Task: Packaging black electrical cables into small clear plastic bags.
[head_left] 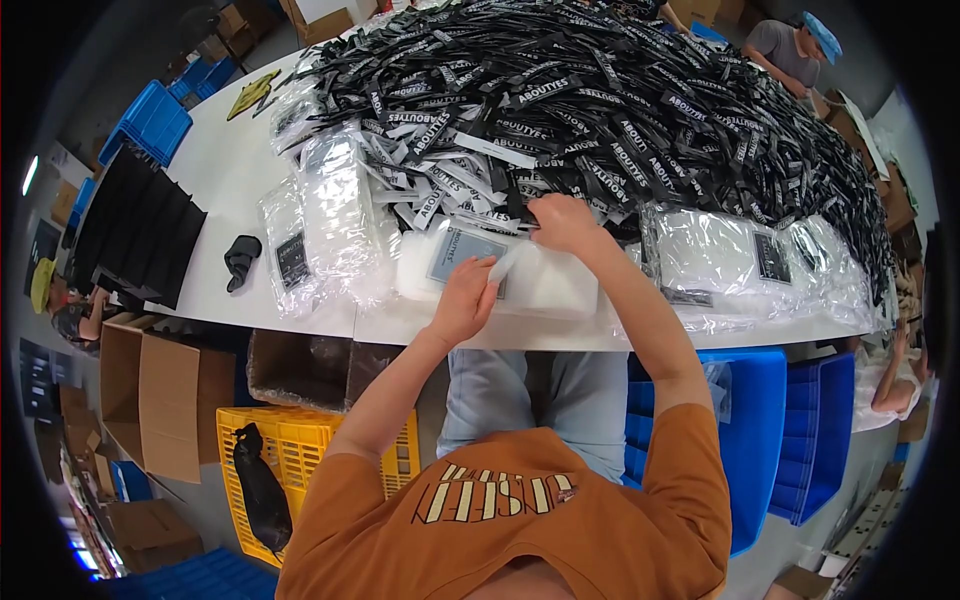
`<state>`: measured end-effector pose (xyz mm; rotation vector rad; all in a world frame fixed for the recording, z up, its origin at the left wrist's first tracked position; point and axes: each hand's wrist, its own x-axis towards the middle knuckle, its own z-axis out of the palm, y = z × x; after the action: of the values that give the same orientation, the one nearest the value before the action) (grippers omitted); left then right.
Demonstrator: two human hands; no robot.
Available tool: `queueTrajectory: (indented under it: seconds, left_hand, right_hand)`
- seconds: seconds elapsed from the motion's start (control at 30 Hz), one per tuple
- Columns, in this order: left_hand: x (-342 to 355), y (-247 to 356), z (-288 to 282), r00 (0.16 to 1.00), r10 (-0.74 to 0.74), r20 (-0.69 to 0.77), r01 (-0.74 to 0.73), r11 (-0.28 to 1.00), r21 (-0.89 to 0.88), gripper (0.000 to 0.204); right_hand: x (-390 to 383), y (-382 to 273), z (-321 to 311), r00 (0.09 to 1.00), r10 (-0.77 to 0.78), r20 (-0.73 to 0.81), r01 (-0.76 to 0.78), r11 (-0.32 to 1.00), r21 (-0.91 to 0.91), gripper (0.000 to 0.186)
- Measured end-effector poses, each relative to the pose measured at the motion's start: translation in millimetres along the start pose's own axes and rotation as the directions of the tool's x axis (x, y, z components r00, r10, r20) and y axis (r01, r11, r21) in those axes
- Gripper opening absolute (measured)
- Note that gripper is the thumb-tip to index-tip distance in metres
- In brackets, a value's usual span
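In front of me on the table lies a soft white pack [560,285] with a grey-blue printed card [450,250] on it. My left hand [466,302] is over the pack beside the card, fingers closed around a small whitish translucent piece [508,263]. My right hand [564,222] is at the pack's far edge, where the heap of black printed strips [600,120] begins. Its fingers are bent together, and I cannot make out what is between them. Several white printed strips [465,185] lie just beyond my hands.
Clear-wrapped white packs stand left [340,215] and right [710,260]. A black crumpled item [242,262] and a black ribbed rack [150,225] are further left. Below the edge are a yellow crate [320,440], a blue bin [750,430] and cardboard boxes [170,400]. A co-worker [790,55] is at the far right.
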<state>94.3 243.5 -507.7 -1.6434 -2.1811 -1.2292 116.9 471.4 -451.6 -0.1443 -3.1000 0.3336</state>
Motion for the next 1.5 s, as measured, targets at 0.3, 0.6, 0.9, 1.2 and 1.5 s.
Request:
queueTrajectory:
  seconds: [0.3, 0.6, 0.9, 1.2, 1.5]
  left_hand:
    - [1, -5, 0, 0.886, -0.464, 0.004, 0.425, 0.808, -0.409, 0.019]
    - [11, 16, -14, 0.86, -0.506, -0.058, 0.452, 0.811, -0.371, 0.019]
    - [3, 55, -19, 0.96, 0.187, -0.21, -0.173, 0.981, 0.083, 0.036]
    - [-3, 67, -20, 0.979, 0.202, 0.021, -0.202, 0.978, 0.044, 0.029]
    - [-8, 69, -28, 0.718, -0.566, 0.405, 0.565, 0.134, -0.814, 0.025]
  right_hand:
    - [-56, -14, -20, 0.907, 0.354, -0.227, 0.068, 0.409, 0.91, 0.011]
    - [-140, -58, 106, 0.868, 0.217, -0.447, 0.193, 0.681, 0.707, 0.021]
    - [-132, -65, 80, 0.747, 0.525, -0.408, 0.118, 0.499, 0.859, 0.021]
    - [-130, -73, 23, 0.899, 0.393, 0.194, -0.212, 0.002, 0.977, 0.026]
    - [-126, -95, 21, 0.915, 0.084, -0.396, 0.232, 0.692, 0.684, 0.022]
